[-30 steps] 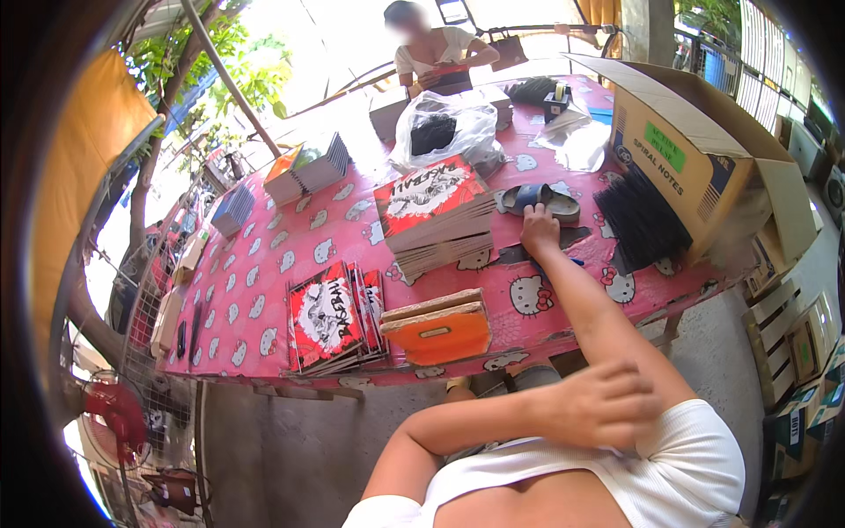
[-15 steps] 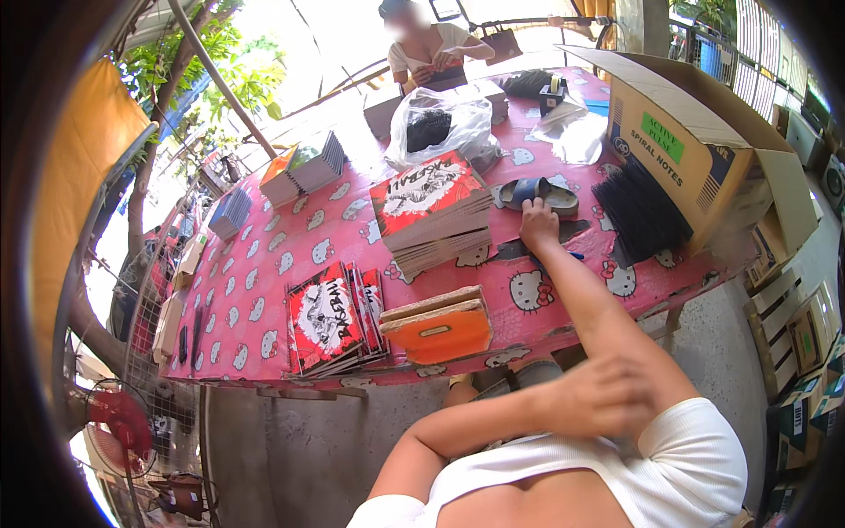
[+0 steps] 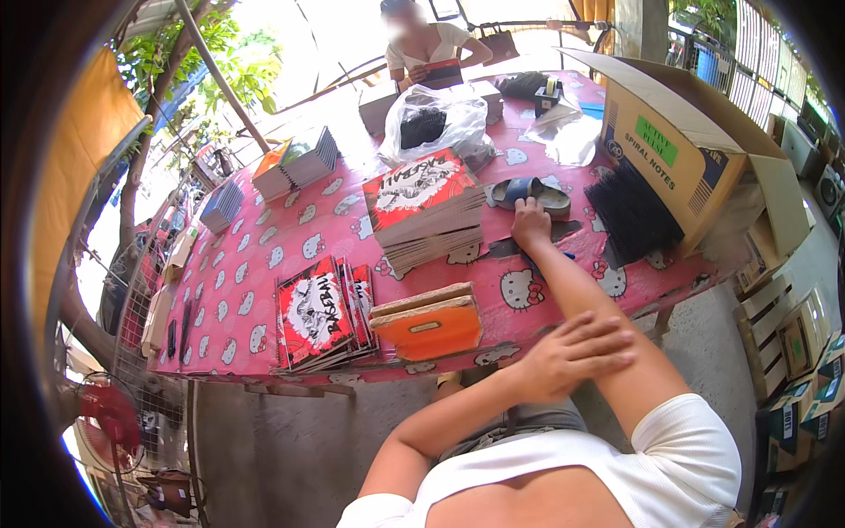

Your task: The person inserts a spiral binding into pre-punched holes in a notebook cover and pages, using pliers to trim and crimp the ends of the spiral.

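Note:
My right arm reaches across the pink table, and my right hand [image 3: 532, 223] is at the near edge of a dark slide sandal [image 3: 537, 195]. Its fingers are bent over that edge, closed on the sandal, with the tips partly hidden. My left hand [image 3: 581, 356] lies across my right forearm, fingers stretched out and holding nothing. Beside my right hand are a dark flat piece [image 3: 559, 232] and a small blue item, partly covered by the wrist. Left of the sandal rises a tall stack of red-covered spiral notebooks [image 3: 424, 207].
Closer to me are a fanned notebook pile [image 3: 317, 317] and an orange-faced board block [image 3: 427, 326]. Black wire spirals [image 3: 632, 211] lie against a large open carton [image 3: 673, 145]. A plastic bag [image 3: 437, 128] sits behind the stack. Across the table, a person [image 3: 431, 53] holds a dark-and-red item.
My left hand has come down from near my right upper arm and now rests on the forearm, fingers extended. My right hand stays at the sandal. The view has shifted slightly.

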### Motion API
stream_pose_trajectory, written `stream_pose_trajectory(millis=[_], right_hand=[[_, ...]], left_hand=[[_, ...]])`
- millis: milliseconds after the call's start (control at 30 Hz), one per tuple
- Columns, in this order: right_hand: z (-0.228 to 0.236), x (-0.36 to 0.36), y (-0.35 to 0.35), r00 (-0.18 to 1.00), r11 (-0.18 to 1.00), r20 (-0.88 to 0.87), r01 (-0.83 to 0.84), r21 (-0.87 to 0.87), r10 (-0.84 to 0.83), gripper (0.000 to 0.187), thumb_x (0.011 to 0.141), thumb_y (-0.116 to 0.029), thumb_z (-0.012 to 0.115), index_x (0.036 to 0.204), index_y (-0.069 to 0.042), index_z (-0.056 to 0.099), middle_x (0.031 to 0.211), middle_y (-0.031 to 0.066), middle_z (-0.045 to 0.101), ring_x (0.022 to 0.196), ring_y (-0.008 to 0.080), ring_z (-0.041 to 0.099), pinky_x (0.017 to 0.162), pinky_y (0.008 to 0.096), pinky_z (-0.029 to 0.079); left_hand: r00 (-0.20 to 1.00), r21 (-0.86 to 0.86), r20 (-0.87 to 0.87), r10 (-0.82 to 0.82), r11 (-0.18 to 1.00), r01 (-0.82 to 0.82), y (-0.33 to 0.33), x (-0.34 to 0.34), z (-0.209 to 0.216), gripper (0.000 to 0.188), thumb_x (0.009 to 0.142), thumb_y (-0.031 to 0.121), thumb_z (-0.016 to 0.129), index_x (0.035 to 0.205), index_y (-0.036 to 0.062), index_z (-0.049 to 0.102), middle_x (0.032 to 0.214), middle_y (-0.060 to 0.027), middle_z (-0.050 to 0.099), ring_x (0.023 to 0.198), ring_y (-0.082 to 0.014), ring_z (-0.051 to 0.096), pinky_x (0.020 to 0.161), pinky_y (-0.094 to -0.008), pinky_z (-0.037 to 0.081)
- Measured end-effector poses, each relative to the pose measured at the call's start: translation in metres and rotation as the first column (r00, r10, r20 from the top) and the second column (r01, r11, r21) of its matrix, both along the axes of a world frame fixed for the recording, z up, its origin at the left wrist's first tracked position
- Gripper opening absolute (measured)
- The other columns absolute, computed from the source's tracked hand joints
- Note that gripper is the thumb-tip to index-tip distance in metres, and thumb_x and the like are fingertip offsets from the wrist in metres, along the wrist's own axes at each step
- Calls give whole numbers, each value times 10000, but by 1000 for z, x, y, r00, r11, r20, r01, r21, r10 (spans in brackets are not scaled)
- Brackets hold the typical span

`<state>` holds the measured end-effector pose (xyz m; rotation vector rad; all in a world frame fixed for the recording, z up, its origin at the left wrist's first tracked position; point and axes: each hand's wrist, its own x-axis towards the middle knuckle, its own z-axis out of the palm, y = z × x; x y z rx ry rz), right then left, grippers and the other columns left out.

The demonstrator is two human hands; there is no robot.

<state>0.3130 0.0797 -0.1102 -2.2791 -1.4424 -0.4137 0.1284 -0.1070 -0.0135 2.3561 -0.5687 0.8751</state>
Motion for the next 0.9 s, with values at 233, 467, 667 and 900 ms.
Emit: stream_pose_trajectory(millis=[233, 467, 667, 900], right_hand=[[-2, 6, -2, 999, 1000, 42, 14, -22, -13, 204, 805, -149, 532, 994, -74, 535, 1031, 122, 543, 946, 294, 582, 751, 412, 502], [1, 14, -5, 976, 882, -27, -182, 436, 215, 145, 801, -154, 582, 919, -72, 568, 952, 104, 572, 901, 290, 574, 788, 422, 460], [119, -81, -19, 679, 384, 342, -681, 623, 649, 211, 737, -153, 704, 931, -99, 641, 965, 94, 604, 901, 287, 566, 819, 414, 433], [120, -135, 17, 617, 609, 276, -783, 126, 737, 144, 744, -141, 612, 867, -84, 659, 936, 84, 619, 911, 268, 590, 804, 390, 485]], left_hand=[[969, -17, 37, -245, 969, 246, -29, -6, 34, 517, 807, 82, 490, 1284, -107, 429, 1386, -266, 373, 1330, -412, 304, 1088, -495, 261], [911, 123, -171, 376, 925, -359, 14, -50, 16, 481, 690, 0, 578, 1161, 95, 592, 1291, -118, 515, 1207, -256, 480, 1026, -503, 323], [145, 182, 61, 987, 132, -974, 50, -101, 24, 434, 788, 246, 642, 1194, 111, 572, 1261, -109, 532, 1156, -296, 494, 1051, -519, 224], [256, 133, -194, 947, 284, -950, 77, -93, -19, 591, 786, 280, 679, 1293, 72, 458, 1262, -114, 524, 1169, -299, 487, 1053, -463, 271]])
